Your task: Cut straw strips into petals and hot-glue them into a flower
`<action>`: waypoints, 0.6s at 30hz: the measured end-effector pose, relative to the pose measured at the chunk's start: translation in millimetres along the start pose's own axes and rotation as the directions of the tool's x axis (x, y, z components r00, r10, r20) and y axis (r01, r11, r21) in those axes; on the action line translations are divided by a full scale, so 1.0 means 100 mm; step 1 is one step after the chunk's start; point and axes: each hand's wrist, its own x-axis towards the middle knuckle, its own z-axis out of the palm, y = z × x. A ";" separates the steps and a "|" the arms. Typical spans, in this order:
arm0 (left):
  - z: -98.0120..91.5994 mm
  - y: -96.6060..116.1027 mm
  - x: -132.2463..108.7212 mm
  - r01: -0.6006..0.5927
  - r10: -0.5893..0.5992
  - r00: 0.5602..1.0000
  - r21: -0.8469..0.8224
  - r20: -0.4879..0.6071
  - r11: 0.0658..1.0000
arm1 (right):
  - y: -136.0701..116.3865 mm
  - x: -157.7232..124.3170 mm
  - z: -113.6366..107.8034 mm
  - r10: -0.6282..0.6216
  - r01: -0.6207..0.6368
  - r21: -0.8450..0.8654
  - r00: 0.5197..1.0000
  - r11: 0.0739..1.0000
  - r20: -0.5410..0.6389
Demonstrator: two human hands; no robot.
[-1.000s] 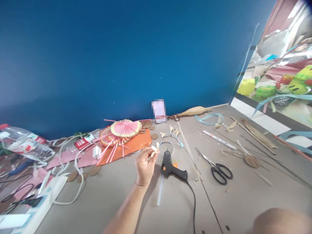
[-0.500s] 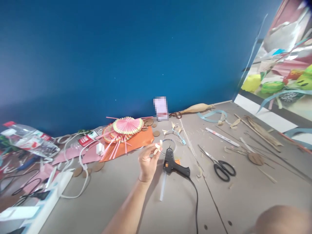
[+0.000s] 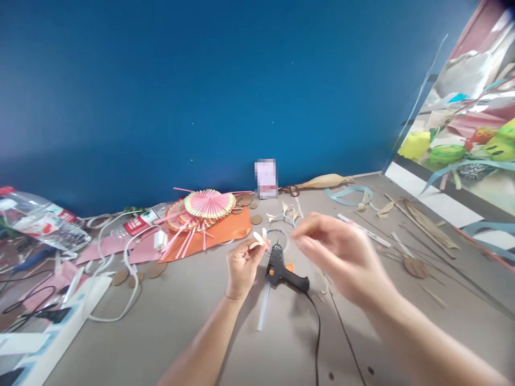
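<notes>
My left hand (image 3: 243, 265) is closed in a pinch on small cream petal-like strips (image 3: 259, 239), which fan out above the fingertips. Just right of it lies a black glue gun (image 3: 284, 271), nozzle pointing away, with a clear glue stick (image 3: 263, 308) poking out of its back end. My right hand (image 3: 341, 257) hovers to the right of the glue gun, smeared by motion. Its thumb and forefinger tips are near each other, but whether they hold anything cannot be made out. Behind the gun is a thin clear ring (image 3: 286, 236), near a small cream-and-blue flower sprig (image 3: 286, 213).
Pink folded-paper fans (image 3: 209, 205) lie on orange paper (image 3: 229, 230). On the left are plastic bottles (image 3: 36, 220), a white cable and a power strip (image 3: 76, 316). A marker (image 3: 376, 238), a wooden disc (image 3: 416, 267) and dried husks (image 3: 428, 222) are on the right. A blue wall (image 3: 225, 96) rises behind.
My right hand has come in from the lower right corner over the table, now covering the scissors. My left hand keeps its pinch, with the strips tilted differently. The view has shifted slightly.
</notes>
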 end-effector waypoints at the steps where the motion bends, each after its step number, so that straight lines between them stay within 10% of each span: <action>1: 0.00 0.01 0.00 -0.004 0.004 1.000 -0.003 0.000 1.000 | 0.05 0.06 0.06 0.029 -0.029 -0.011 0.999 1.000 0.013; 18: 0.01 0.12 -0.01 -0.160 0.141 0.983 0.184 0.115 0.970 | 0.43 0.18 0.40 0.164 -0.172 0.048 0.976 0.984 0.141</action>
